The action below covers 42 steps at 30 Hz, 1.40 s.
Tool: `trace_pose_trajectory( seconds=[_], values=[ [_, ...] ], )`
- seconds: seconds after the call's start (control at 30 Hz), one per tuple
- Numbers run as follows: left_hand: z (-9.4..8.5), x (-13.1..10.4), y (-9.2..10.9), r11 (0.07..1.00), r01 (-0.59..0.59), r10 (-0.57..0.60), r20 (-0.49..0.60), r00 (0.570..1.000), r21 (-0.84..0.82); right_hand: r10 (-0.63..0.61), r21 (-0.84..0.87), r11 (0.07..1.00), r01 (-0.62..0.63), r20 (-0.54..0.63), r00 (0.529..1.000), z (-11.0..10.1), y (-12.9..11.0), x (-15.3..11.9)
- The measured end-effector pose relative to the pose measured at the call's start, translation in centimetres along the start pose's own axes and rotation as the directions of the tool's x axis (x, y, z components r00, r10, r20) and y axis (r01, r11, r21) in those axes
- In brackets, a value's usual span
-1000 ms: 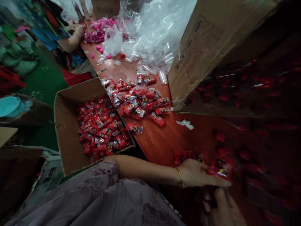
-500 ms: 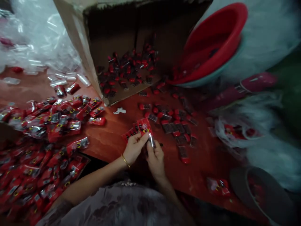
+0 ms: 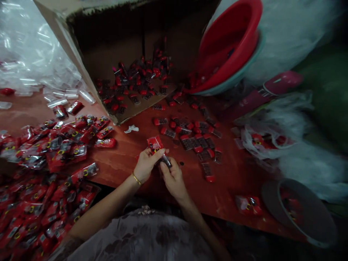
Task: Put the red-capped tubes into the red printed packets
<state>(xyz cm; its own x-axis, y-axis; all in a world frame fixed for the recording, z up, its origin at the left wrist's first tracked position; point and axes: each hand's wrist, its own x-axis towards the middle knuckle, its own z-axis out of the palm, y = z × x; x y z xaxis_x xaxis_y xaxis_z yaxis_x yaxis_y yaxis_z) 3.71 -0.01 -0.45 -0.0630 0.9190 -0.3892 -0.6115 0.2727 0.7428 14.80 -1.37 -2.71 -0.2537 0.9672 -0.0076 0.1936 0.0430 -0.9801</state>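
Both my hands meet over the front edge of the red table (image 3: 108,163). My left hand (image 3: 145,166), with a gold bracelet at the wrist, pinches a red printed packet (image 3: 154,142) with its thumb on top. My right hand (image 3: 173,178) has its fingers closed on the lower end of a clear tube (image 3: 166,161), which lies against the packet; its far end is hidden. To the right of my hands lie several dark small packs with red ends (image 3: 208,172). A pile of finished-looking red packets (image 3: 72,134) spreads at the left.
An open cardboard box (image 3: 81,72) with dark, red-ended packs stands at the back. Beside it leans a red basin (image 3: 252,32). Clear tubes (image 3: 57,103) lie back left. A grey container (image 3: 312,217) and a plastic bag (image 3: 248,145) are at the right.
The view has shifted, so most things sit further left. The red packets fanned out by my left hand are now mostly hidden, and the held packet is tilted differently.
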Motion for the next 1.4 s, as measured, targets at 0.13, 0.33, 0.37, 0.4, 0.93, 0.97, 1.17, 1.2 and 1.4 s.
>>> trace_pose_trajectory(
  seconds=[0.13, 0.33, 0.37, 0.4, 0.93, 0.97, 1.17, 1.2, 1.4],
  values=[
    [-0.3, 0.0, 0.0, 0.998, 0.022, -0.026, 0.067, 0.997, 0.061, 0.047, 0.128, 0.991, -0.049, 0.014, 0.999, 0.3, 0.1, 0.1],
    [-0.5, -0.3, 1.0, 0.993, 0.112, -0.118, 0.234, 0.965, 0.039, 0.104, 0.359, 0.922, -0.142, 0.123, 0.987, -0.2, -0.4, 0.1],
    [-0.5, -0.4, 0.8, 0.996, 0.084, -0.088, 0.225, 0.97, 0.028, 0.102, 0.351, 0.927, -0.129, 0.095, 0.99, -0.2, -0.5, 0.0],
    [-0.5, -0.4, 0.5, 0.998, 0.052, -0.056, 0.208, 0.977, 0.024, 0.101, 0.33, 0.937, -0.115, 0.06, 0.993, -0.2, -0.7, 0.0],
    [-1.9, -2.5, 0.7, 0.985, 0.166, -0.158, 0.142, 0.977, -0.048, -0.148, -0.221, 0.969, 0.106, -0.181, 0.972, -0.2, -0.2, 1.8],
    [-2.5, -2.7, 0.8, 0.982, 0.185, -0.179, 0.117, 0.977, -0.045, -0.193, -0.317, 0.939, 0.133, -0.169, 0.966, -0.9, -0.2, 1.8],
    [-6.6, -1.7, 3.2, 0.978, 0.019, -0.076, -0.273, 0.959, -0.206, -0.357, -0.757, 0.643, -0.115, -0.429, 0.83, -7.5, 2.5, 1.7],
    [-7.2, -1.3, 3.9, 0.966, -0.038, -0.054, -0.343, 0.938, -0.256, -0.354, -0.775, 0.614, -0.15, -0.44, 0.825, -8.4, 3.1, 1.6],
    [-9.7, -0.1, 7.2, 0.797, -0.467, 0.182, -0.584, 0.791, -0.383, -0.369, -0.848, 0.448, -0.285, -0.465, 0.805, -10.0, 4.6, 0.2]
  ],
)
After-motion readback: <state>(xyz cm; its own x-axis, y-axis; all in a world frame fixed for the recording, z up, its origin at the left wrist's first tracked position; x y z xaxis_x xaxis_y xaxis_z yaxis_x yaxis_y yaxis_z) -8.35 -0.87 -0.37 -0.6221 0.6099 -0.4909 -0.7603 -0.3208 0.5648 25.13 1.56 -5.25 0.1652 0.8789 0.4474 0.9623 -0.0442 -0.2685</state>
